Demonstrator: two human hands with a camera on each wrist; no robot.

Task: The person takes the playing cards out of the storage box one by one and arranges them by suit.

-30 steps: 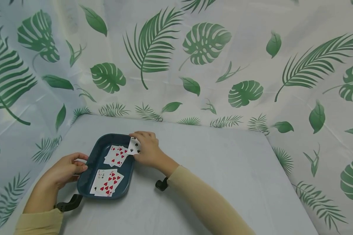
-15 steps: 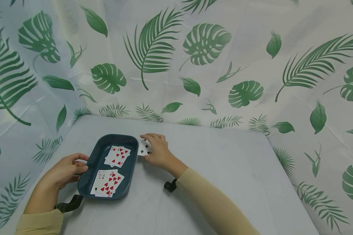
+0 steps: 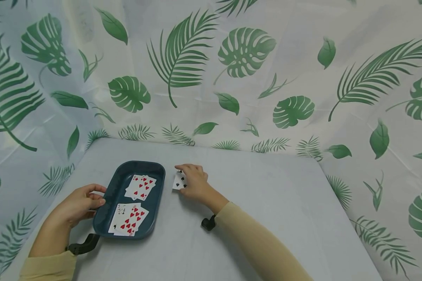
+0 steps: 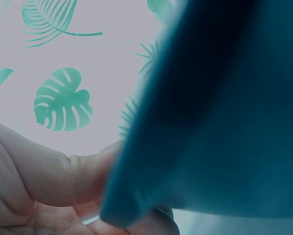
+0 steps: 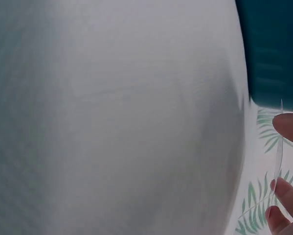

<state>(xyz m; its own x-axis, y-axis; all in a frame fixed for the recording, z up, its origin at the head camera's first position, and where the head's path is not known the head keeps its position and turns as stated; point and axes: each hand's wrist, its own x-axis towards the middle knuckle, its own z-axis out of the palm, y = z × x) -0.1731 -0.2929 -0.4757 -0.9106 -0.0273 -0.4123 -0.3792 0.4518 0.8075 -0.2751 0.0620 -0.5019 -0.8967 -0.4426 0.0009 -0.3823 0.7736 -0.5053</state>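
My left hand [image 3: 78, 203] grips the left rim of a dark blue rectangular tray [image 3: 156, 205]; in the left wrist view the thumb [image 4: 63, 178] and fingers pinch that rim. Inside the tray lie two loose face-up piles of playing cards. The far pile [image 3: 140, 187] shows red pips, while the near pile [image 3: 128, 219] shows red hearts and some black marks. Right of the tray, my right hand [image 3: 195, 183] holds a playing card [image 3: 178, 182] with black spades by its edges. Seen edge-on in the right wrist view, the card [image 5: 279, 156] is thin between thumb and fingertips.
A white cloth covers the table [image 3: 267, 203]. Leaf-printed sheets [image 3: 253, 109] hang behind and at both sides. A black wrist mount [image 3: 208, 223] juts below the right wrist, and another black mount [image 3: 84, 245] is at the left wrist, near the tray's near-left corner.
The right hand has carried the spade card from over the tray's far right rim out to the right, above the tablecloth. The left hand and the tray stay almost still.
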